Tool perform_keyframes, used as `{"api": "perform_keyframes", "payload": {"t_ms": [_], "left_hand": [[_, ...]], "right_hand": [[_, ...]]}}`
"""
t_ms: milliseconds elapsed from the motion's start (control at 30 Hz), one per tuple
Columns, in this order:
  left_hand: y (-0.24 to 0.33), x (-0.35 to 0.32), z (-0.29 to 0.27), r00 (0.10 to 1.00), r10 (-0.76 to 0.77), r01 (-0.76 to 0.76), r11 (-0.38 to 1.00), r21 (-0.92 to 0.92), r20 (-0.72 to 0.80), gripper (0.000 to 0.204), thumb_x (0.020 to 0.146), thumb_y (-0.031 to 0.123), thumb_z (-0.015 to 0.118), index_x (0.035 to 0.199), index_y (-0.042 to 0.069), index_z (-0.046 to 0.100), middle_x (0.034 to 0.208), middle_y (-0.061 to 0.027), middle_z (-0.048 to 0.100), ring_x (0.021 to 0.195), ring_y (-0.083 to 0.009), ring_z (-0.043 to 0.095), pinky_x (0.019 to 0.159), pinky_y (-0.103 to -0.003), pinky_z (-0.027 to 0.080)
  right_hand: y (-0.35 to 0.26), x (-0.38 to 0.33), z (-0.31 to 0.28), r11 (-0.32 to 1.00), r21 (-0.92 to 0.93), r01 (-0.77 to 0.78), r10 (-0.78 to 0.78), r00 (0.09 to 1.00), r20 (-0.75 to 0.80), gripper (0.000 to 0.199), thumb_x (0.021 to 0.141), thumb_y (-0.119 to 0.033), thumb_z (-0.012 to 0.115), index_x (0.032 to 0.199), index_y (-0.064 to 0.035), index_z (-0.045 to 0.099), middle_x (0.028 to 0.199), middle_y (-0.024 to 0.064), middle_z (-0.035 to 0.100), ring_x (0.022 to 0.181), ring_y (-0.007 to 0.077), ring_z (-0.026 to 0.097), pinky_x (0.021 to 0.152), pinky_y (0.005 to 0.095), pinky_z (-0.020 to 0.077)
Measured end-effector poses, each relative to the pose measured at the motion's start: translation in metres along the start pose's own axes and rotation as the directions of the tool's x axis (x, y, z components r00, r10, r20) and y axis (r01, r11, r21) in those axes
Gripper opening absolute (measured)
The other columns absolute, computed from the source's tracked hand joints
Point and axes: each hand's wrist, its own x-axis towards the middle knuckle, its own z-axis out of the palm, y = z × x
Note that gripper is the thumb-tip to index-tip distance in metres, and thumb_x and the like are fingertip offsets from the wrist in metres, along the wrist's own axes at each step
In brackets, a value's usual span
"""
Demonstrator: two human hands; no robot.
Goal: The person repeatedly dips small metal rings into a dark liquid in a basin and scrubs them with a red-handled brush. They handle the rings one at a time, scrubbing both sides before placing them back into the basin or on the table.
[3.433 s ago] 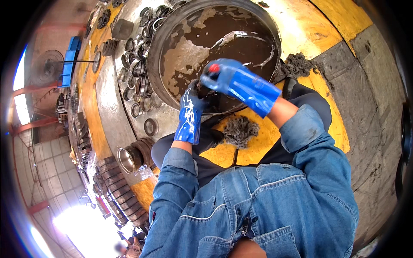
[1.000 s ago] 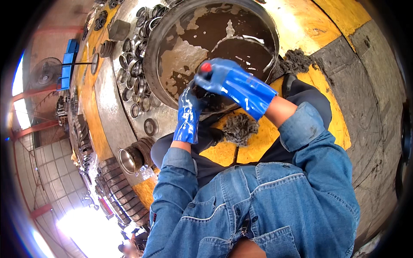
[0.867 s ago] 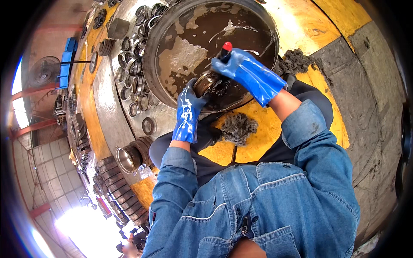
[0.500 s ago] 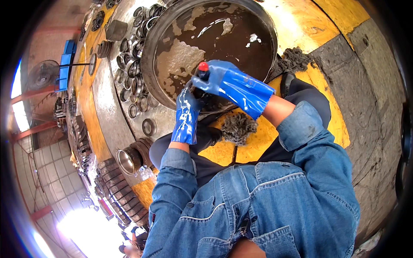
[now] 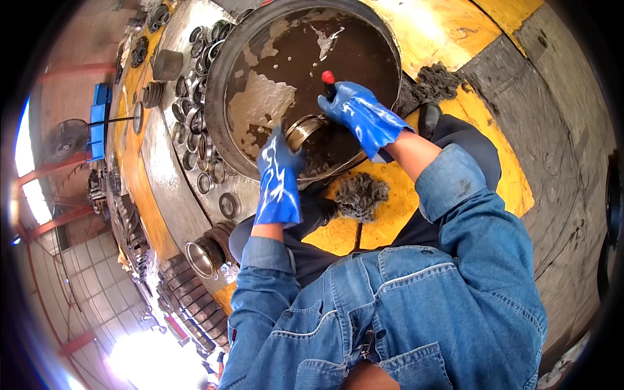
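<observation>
The floor [image 5: 526,149] bears metal rings [image 5: 195,117] crowded on its metal sheet [image 5: 209,213], a round basin [image 5: 216,97] beside them, and, on yellow panelling [image 5: 406,208], one fibrous grey wad [image 5: 362,197] and a darker clump [image 5: 432,88] toward the far edge.

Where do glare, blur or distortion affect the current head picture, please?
In the head view, white glare washes out the lower-left background, the yellow surface shines near the top, the left hand looks motion-blurred, and edges bend toward the dark rim.
</observation>
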Motion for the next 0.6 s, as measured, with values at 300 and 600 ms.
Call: {"api": "perform_keyframes", "payload": {"t_ms": [300, 600], "left_hand": [[0.044, 0.033, -0.013, 0.981, 0.149, -0.170, 0.969, 0.180, 0.124, 0.060, 0.077, 0.023, 0.085, 0.131, 0.011, 0.064, 0.124, -0.0179, 0.074, 0.117, -0.0372, 0.070, 0.095, -0.049, 0.058], [-0.030, -0.014, 0.015, 0.999, 0.034, -0.042, 0.971, -0.235, -0.038, 0.078, 0.073, 0.025, 0.085, 0.145, 0.009, 0.058, 0.127, -0.0227, 0.072, 0.119, -0.0381, 0.069, 0.104, -0.044, 0.054]], "right_hand": [[-0.004, 0.014, -0.011, 0.978, -0.190, -0.091, 0.084, 0.996, -0.041, 0.035, 0.091, -0.046, 0.068, 0.110, -0.0191, 0.080, 0.101, 0.0117, 0.079, 0.101, 0.0344, 0.075, 0.088, 0.0456, 0.0586], [-0.067, -0.030, -0.020, 0.946, 0.299, 0.126, -0.173, 0.976, 0.136, 0.054, 0.094, -0.057, 0.065, 0.100, -0.0052, 0.076, 0.082, 0.0172, 0.073, 0.079, 0.0301, 0.071, 0.078, 0.0445, 0.0563]]}}
